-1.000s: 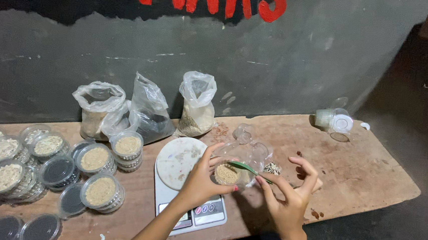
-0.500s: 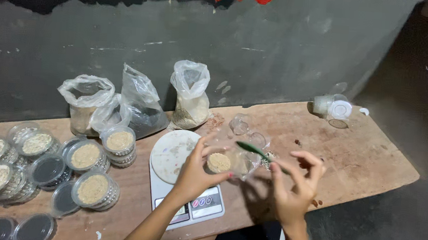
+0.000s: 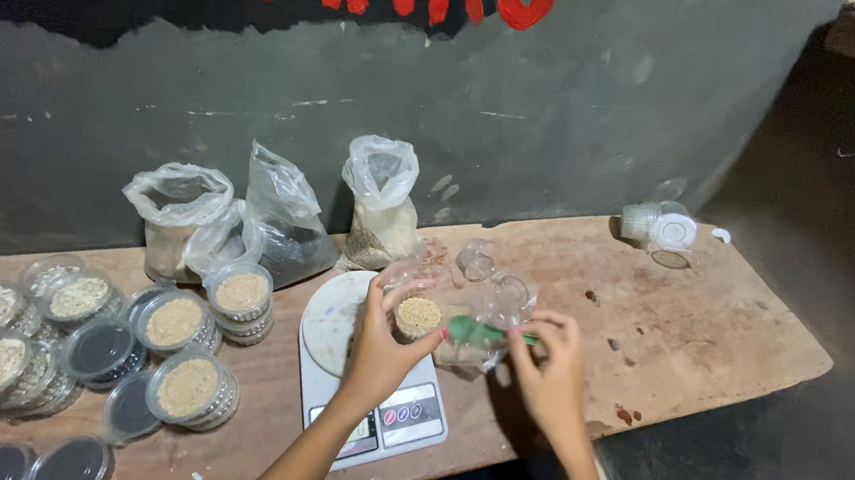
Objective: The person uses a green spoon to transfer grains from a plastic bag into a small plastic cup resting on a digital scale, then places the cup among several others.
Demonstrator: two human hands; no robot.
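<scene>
My left hand [image 3: 378, 342] grips a small clear plastic cup [image 3: 419, 317] filled with pale grain, held just above the right edge of a white digital kitchen scale [image 3: 340, 349]. My right hand [image 3: 549, 364] pinches the handle of a small green spoon [image 3: 476, 331]; its bowl points left, close beside the cup. Behind the spoon lies a crumpled clear plastic bag [image 3: 479, 294] with some grain in it.
Three open plastic bags of grain [image 3: 382, 207] stand at the wall. Several round lidded cups of grain [image 3: 187, 386] sit stacked at the left on the wooden table [image 3: 702, 329]. A clear jar on its side [image 3: 657, 226] lies at the far right corner.
The green spoon has swung down from above the bag to beside the cup. My left hand has kept hold of the cup over the scale. The view shifted slightly.
</scene>
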